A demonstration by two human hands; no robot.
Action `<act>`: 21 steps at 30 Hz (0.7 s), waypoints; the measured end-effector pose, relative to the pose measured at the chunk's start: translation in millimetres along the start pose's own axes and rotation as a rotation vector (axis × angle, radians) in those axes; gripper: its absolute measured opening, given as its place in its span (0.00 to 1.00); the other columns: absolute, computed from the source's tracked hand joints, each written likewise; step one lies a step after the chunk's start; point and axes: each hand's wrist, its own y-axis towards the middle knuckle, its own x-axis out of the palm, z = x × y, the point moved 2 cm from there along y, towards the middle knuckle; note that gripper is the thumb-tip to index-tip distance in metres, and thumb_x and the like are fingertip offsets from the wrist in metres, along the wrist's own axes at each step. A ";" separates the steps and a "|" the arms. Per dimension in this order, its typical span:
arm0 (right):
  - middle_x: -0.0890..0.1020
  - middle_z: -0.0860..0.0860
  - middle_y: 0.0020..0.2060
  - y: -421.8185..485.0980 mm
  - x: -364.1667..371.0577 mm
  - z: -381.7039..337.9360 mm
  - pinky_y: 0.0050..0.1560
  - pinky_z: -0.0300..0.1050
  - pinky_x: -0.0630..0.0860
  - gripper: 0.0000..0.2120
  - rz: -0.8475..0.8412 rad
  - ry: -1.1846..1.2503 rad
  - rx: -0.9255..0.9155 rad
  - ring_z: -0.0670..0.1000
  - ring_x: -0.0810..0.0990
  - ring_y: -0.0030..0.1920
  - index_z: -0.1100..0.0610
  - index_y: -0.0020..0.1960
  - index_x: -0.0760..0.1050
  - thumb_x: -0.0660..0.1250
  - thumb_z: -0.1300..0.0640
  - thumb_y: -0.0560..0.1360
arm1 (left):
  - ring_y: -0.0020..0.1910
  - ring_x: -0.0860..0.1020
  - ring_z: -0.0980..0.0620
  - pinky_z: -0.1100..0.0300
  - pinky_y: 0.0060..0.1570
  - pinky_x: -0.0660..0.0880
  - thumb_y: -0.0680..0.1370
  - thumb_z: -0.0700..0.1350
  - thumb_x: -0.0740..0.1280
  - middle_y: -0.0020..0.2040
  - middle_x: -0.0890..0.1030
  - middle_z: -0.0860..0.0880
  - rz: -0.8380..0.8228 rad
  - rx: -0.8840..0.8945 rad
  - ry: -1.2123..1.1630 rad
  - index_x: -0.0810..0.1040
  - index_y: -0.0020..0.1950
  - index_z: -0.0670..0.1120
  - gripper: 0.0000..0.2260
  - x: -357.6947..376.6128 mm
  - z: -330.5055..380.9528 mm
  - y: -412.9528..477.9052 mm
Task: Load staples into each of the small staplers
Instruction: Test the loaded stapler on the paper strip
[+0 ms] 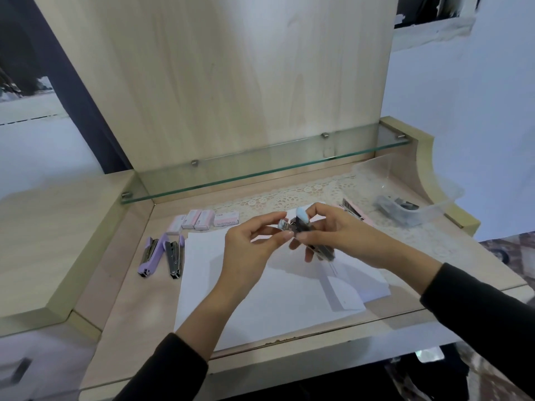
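Head view, from the left: two purple staplers lie side by side on the counter [121, 264]. The first purple stapler [148, 257] and the second purple stapler [174, 259] each have their long axis running away from the person and a metal rail showing on top. Just behind them sit the staple boxes [199, 219], small and pale. White paper sheets [275, 296] cover the middle of the counter.

Above the paper, the left hand [246, 251] pinches a small metal end piece between thumb and forefinger. The blue stapler [307, 230] is held in the air between both hands. Its pale blue cap tips up and away, and its metal rail slants down toward the person's right. The right hand [335, 238] has its fingers curled round the stapler's body. Whether the rail already holds staples is too blurred to tell.

I judge the stapler light and rigid, with a smooth plastic shell over thin metal, hinged and probably sprung. It is best gripped by the sides of the body, with fingertips clear of the rail. Staple strips would likely be brittle and are best pinched lightly at their sides.

Farther right, a pink stapler [354, 211] lies on the lace mat, angled. Beyond it is a clear plastic bag [405, 198] with dark items inside.
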 end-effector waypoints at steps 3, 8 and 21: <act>0.82 0.53 0.38 -6.1 -5.6 -4.6 0.33 0.43 0.68 0.21 0.024 -0.045 -0.037 0.50 0.76 0.33 0.57 0.51 0.75 0.58 0.41 0.71 | 0.41 0.79 0.60 0.71 0.41 0.75 0.68 0.37 0.73 0.46 0.82 0.54 -0.022 0.037 0.013 0.80 0.47 0.53 0.13 8.5 3.2 5.2; 0.79 0.51 0.35 -15.2 -28.1 5.0 0.34 0.40 0.69 0.15 0.109 -0.176 -0.012 0.48 0.74 0.33 0.54 0.44 0.79 0.60 0.44 0.74 | 0.44 0.78 0.60 0.72 0.42 0.75 0.67 0.43 0.75 0.47 0.80 0.55 -0.144 -0.015 0.156 0.78 0.56 0.51 0.19 18.5 -5.7 27.9; 0.78 0.49 0.34 -12.7 -71.3 35.8 0.30 0.30 0.69 0.15 0.214 -0.405 0.055 0.45 0.77 0.29 0.49 0.54 0.76 0.72 0.51 0.68 | 0.66 0.66 0.48 0.56 0.63 0.64 0.64 0.56 0.76 0.68 0.69 0.48 -0.531 -0.035 0.971 0.65 0.71 0.47 0.39 43.7 -49.7 97.0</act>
